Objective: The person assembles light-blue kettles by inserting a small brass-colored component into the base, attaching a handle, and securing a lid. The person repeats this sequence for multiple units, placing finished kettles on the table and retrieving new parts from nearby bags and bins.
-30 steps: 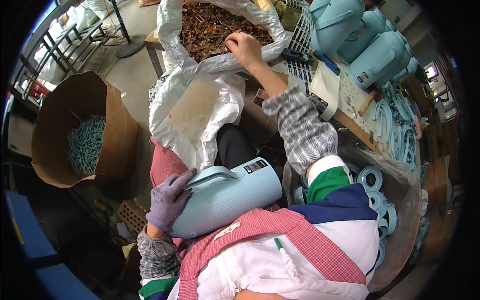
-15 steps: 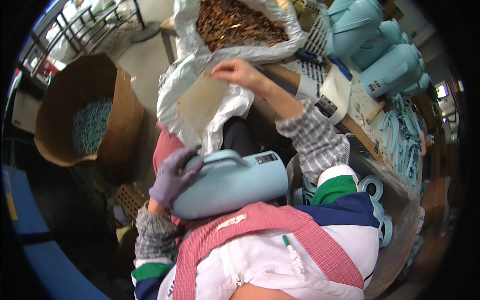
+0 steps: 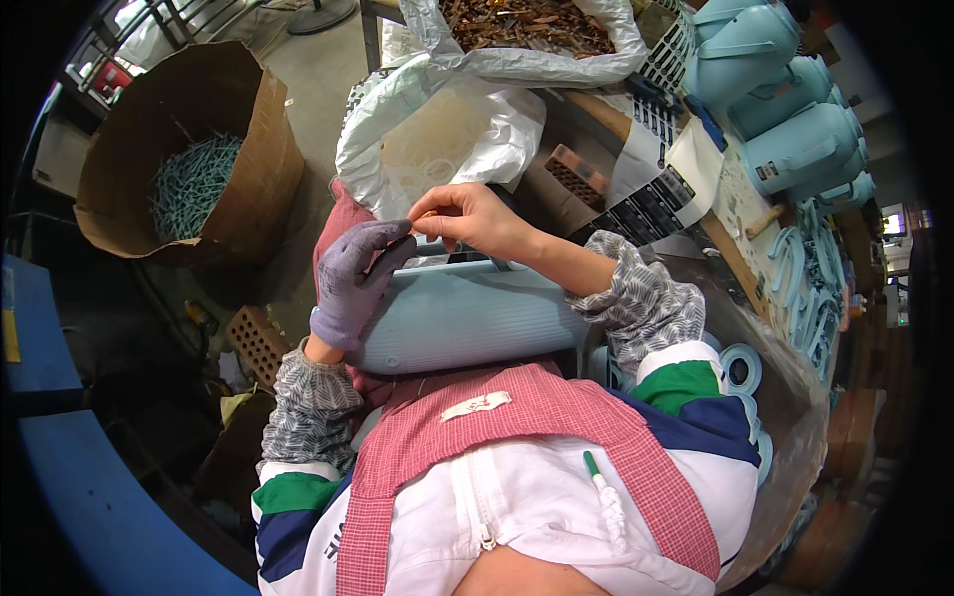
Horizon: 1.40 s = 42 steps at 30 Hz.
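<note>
A light blue plastic jug (image 3: 477, 308) lies on its side across my lap, its handle turned away from me and partly hidden by my hands. My left hand (image 3: 360, 268), in a grey-purple glove, rests over the jug's left end, its fingers closed toward the other hand's fingertips. Bare and pinched, my right hand (image 3: 477, 221) meets it above the handle. A small orange-brown piece shows between the right fingers; its kind is too small to tell. Beyond the hands, a white bag (image 3: 383, 164) holds translucent rings (image 3: 427, 169).
Another white bag (image 3: 566, 70) holds many copper-brown pieces. At left stands a cardboard drum (image 3: 268, 149) with thin blue strips. Several blue jugs (image 3: 800, 144) and blue handles (image 3: 795, 258) occupy the right bench. Blue rings (image 3: 740, 368) lie beside my right arm; a perforated brick (image 3: 256, 343) sits low left.
My right hand has come back from the white bag to meet the left above the jug. The jug has rolled so its handle faces farther away, and the view has shifted.
</note>
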Each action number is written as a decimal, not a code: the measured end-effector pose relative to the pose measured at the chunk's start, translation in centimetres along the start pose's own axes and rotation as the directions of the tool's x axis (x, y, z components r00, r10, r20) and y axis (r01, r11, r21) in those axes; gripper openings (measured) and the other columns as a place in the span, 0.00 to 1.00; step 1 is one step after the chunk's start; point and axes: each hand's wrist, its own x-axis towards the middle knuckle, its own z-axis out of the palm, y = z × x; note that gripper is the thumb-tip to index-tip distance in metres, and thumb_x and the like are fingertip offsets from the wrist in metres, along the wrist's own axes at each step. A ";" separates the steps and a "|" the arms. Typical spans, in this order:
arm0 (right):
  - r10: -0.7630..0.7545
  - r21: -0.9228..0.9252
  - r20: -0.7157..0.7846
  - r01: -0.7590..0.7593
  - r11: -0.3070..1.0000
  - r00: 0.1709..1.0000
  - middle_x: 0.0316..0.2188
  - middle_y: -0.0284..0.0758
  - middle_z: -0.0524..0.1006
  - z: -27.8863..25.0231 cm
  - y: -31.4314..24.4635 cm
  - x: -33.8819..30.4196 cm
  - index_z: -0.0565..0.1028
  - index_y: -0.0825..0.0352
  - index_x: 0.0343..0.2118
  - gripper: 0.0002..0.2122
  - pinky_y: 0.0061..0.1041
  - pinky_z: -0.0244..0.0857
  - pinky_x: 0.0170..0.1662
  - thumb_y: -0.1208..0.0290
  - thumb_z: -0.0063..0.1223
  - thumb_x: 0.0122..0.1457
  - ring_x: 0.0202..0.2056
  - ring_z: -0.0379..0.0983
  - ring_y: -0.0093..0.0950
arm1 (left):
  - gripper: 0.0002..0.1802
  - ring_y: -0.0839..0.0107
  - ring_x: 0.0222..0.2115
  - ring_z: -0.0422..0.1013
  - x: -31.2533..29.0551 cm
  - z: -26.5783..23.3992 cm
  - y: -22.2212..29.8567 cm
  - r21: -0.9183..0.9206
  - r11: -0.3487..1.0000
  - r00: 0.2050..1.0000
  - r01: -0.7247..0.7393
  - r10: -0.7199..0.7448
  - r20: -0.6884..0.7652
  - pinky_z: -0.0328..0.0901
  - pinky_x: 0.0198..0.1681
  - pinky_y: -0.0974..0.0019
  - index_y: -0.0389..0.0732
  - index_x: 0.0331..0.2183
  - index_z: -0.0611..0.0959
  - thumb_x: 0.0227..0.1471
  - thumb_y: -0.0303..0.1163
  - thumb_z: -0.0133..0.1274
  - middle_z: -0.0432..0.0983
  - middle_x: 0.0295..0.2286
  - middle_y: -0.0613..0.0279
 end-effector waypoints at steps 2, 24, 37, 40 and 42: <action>-0.127 -0.190 -0.048 0.116 0.975 0.991 0.27 0.31 0.75 0.2 -0.3 -0.7 0.76 0.70 0.35 0.07 0.17 0.65 0.29 0.75 0.54 0.54 0.27 0.70 0.17 | 0.17 0.71 0.31 0.74 -0.2 0.1 0.2 -0.091 0.989 0.993 0.116 -0.117 -0.014 0.68 0.37 0.70 0.33 0.39 0.78 0.41 0.18 0.57 0.77 0.33 0.58; -0.535 -0.238 0.071 0.535 0.810 0.842 0.28 0.31 0.73 1.4 -2.7 0.9 0.78 0.67 0.33 0.10 0.19 0.65 0.32 0.77 0.61 0.46 0.29 0.70 0.20 | 0.19 0.72 0.24 0.69 1.3 -1.0 1.5 -0.802 0.319 0.849 0.505 -0.354 0.393 0.65 0.36 0.67 0.34 0.43 0.69 0.55 0.38 0.47 0.71 0.27 0.60; -0.477 -0.920 0.248 0.359 0.156 0.843 0.22 0.31 0.69 0.2 0.3 -1.4 0.72 0.63 0.21 0.04 0.25 0.66 0.32 0.72 0.54 0.42 0.29 0.68 0.29 | 0.26 0.80 0.36 0.67 1.7 -1.3 -2.6 -0.251 0.603 0.608 0.757 -0.509 0.610 0.63 0.41 0.75 0.33 0.47 0.72 0.46 0.30 0.58 0.72 0.37 0.65; -0.442 -0.939 0.288 0.342 0.045 0.849 0.22 0.31 0.68 0.4 1.4 -1.3 0.71 0.64 0.21 0.04 0.24 0.65 0.32 0.72 0.53 0.42 0.29 0.67 0.28 | 0.28 0.82 0.32 0.66 2.1 -1.4 -2.2 -0.225 0.604 0.587 0.765 -0.508 0.630 0.63 0.37 0.76 0.33 0.47 0.73 0.45 0.35 0.58 0.73 0.35 0.66; -0.437 -0.938 0.310 0.346 0.004 0.844 0.22 0.31 0.67 0.5 1.6 -1.1 0.70 0.65 0.21 0.04 0.24 0.64 0.32 0.73 0.52 0.42 0.29 0.67 0.27 | 0.28 0.83 0.31 0.66 2.1 -1.3 -2.4 -0.199 0.590 0.557 0.783 -0.521 0.647 0.62 0.35 0.77 0.34 0.47 0.73 0.45 0.35 0.58 0.73 0.33 0.67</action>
